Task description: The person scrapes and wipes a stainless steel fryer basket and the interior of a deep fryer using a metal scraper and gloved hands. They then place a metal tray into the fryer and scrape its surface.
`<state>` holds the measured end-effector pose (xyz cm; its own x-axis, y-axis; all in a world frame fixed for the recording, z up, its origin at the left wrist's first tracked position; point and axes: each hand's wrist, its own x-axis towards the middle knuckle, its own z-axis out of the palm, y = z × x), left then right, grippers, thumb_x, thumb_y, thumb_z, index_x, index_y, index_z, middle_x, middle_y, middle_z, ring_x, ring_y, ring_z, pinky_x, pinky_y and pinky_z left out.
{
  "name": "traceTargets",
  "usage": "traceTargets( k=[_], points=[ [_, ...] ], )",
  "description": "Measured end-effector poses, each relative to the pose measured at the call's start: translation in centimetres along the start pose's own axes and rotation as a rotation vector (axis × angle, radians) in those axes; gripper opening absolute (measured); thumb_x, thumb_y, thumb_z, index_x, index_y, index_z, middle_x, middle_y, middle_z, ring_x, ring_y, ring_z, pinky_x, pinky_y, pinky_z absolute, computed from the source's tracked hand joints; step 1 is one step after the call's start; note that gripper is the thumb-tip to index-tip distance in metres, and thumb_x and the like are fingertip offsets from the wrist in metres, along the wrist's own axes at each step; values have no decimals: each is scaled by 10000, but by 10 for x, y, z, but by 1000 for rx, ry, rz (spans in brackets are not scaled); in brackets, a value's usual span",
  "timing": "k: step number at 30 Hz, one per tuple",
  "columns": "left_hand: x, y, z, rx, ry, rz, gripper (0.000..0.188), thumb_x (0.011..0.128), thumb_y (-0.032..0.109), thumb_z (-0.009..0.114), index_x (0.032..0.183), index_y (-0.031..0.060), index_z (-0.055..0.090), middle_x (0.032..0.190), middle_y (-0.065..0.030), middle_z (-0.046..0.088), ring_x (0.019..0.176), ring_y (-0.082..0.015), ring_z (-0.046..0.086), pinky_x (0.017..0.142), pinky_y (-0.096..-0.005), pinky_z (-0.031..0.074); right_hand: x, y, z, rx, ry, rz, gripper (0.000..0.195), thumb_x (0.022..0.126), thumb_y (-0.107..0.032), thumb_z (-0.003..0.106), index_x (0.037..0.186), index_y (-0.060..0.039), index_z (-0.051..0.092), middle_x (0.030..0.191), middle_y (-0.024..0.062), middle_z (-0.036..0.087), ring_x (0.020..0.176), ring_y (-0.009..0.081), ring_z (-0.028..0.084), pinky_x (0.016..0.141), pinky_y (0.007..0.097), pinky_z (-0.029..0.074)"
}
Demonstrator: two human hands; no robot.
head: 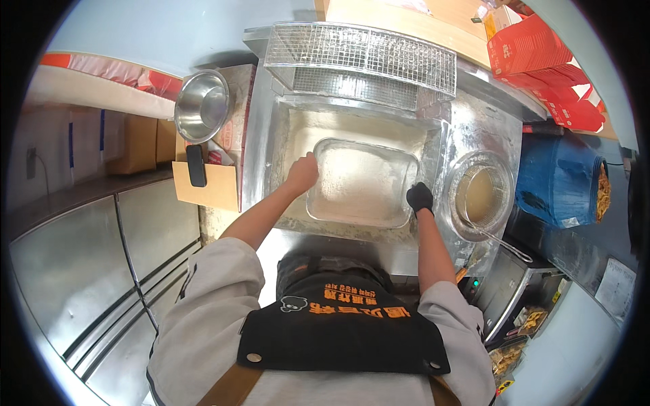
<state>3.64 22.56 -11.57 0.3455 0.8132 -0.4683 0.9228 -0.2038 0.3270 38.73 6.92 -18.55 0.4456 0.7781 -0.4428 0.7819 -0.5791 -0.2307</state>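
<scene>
A shallow rectangular tray (355, 221), perhaps a sieve, is over a metal basin (441, 147) with pale powder (350, 122) on its floor. Whether the tray rests on the powder or is held just above it, I cannot tell. My bare left hand (303, 173) is closed on the tray's left rim near the far corner. On the opposite side my right hand (420, 197), in a black glove, grips the right rim. Pale powder also shows within the tray, and its bottom is hard to make out.
Behind the basin stands a wire-mesh basket (365, 48). To the right, a long-handled strainer (482, 190) sits in a round metal bowl (453, 223), beside a blue container (553, 175). At left are a steel bowl (203, 106), a phone (196, 165) and a cardboard box (216, 188).
</scene>
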Motion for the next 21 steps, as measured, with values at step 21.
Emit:
traceTargets(
  k=[21],
  points=[
    [-8,-12,5,-55,20,-8,262,796,94,576,993,-68,515,873,-294,650,813,-444,657,744,-502,533,3,4,5,-16,-44,-90,202,845,-206,527,814,-23,607,789,251,634,779,440,626,693,498,507]
  ],
)
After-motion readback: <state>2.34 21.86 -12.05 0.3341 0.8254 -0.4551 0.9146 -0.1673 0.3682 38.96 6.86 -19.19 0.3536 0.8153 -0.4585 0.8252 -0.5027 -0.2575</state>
